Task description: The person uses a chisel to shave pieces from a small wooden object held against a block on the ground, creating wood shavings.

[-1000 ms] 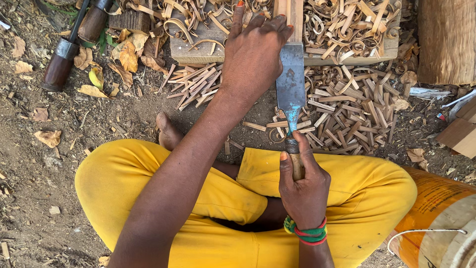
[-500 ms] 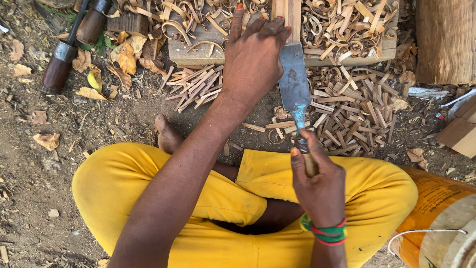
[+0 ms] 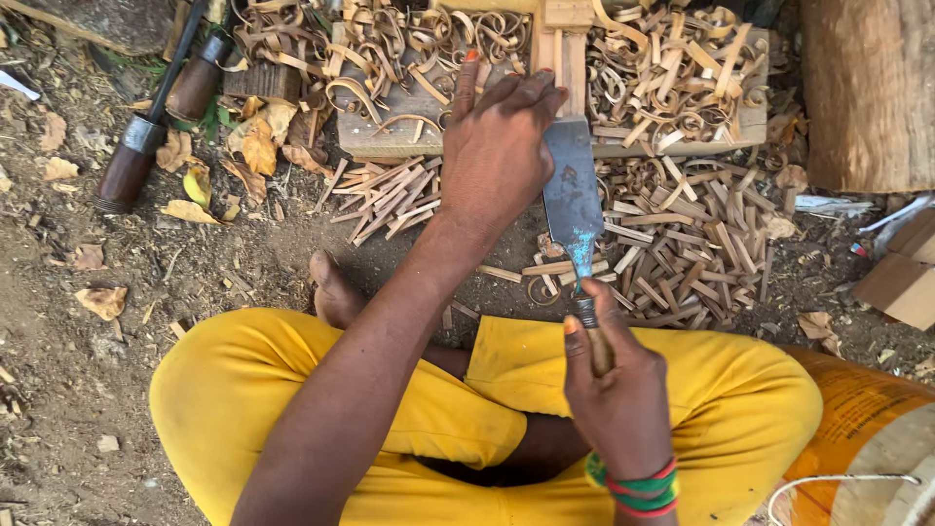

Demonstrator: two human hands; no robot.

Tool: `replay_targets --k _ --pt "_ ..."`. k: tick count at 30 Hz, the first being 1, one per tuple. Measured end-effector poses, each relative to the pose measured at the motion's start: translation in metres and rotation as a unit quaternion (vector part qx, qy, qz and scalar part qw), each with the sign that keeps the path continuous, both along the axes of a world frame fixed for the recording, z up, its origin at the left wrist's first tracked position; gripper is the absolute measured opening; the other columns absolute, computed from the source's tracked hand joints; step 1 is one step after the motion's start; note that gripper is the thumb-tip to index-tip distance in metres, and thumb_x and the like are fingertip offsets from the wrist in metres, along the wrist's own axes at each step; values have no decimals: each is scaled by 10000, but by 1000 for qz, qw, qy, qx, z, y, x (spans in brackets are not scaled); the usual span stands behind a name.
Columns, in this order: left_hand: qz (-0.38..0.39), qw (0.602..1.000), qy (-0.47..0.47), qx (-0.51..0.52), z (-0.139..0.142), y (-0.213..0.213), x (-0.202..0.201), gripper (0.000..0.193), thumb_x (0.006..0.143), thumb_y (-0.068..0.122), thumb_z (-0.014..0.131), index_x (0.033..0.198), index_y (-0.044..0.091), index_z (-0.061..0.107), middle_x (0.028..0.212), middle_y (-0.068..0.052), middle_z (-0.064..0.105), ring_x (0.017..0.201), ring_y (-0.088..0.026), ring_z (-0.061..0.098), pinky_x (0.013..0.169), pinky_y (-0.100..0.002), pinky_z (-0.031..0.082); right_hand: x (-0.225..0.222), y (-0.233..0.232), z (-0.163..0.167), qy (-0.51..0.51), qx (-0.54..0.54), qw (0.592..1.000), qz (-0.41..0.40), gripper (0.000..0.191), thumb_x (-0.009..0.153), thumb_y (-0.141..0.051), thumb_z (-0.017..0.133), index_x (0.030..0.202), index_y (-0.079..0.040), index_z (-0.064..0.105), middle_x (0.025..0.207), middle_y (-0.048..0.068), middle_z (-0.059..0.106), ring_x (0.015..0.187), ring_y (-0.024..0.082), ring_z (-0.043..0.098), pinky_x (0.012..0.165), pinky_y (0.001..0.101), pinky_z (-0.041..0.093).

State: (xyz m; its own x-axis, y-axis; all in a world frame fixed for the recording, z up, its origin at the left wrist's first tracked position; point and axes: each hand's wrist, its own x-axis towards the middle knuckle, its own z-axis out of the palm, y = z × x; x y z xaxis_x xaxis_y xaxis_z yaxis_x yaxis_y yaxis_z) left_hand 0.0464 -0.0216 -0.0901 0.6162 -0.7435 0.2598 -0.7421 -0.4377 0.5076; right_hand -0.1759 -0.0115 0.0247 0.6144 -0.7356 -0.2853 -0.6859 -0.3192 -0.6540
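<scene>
Gripping the wooden handle, the right hand (image 3: 623, 394) is closed round a broad flat steel chisel (image 3: 572, 190), blade near the pale upright wood strip (image 3: 563, 44). Left hand (image 3: 497, 146) presses flat, fingers spread. Blade looks heavy, stiff, sharp; best held by the handle.

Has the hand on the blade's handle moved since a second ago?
Yes. The right hand slid down and rightward, away from the wooden block, pulling the broad blade back with it.
</scene>
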Motion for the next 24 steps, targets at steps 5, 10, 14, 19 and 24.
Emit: replay_targets --k 5,10,14,19,24 --pt "-3 1000 -11 4 -1 -2 0 475 769 -39 684 1191 166 763 1300 -58 719 1234 -252 653 1244 -574 195 1 9 -5 -7 7 1000 -9 401 962 -119 676 1359 -77 638 606 -33 332 565 47 306 462 252 296" --pt "11 1000 -12 0 0 -2 -7 494 723 -10 716 1200 115 751 1311 -79 710 1239 -259 646 1249 -565 194 -6 -12 -2 35 -1 999 -2 380 945 -113 707 1324 -100 686 590 -19 321 541 63 289 454 278 256" --pt "8 1000 -17 -17 1 -1 -7 478 748 11 719 1217 100 746 1307 -92 711 1244 -252 646 1265 -542 185 -3 -14 3 -5 -8 1000 20 363 962 -101 697 1322 -68 660 629 -51 439 577 30 363 464 259 341" --pt "9 997 -67 -38 26 3 -4 359 822 57 718 1177 95 751 1256 -113 728 1237 -288 645 1235 -536 186 8 6 8 26 -23 999 1 400 945 -122 688 1341 -88 650 547 83 368 499 94 339 432 308 343" --pt "-87 991 -83 66 55 24 -49 240 908 31 655 1122 -52 725 1195 -233 728 1166 -297 704 1235 -440 363 13 11 11 34 -25 999 1 399 958 -142 665 1351 -84 627 537 120 430 442 164 348 428 324 379"
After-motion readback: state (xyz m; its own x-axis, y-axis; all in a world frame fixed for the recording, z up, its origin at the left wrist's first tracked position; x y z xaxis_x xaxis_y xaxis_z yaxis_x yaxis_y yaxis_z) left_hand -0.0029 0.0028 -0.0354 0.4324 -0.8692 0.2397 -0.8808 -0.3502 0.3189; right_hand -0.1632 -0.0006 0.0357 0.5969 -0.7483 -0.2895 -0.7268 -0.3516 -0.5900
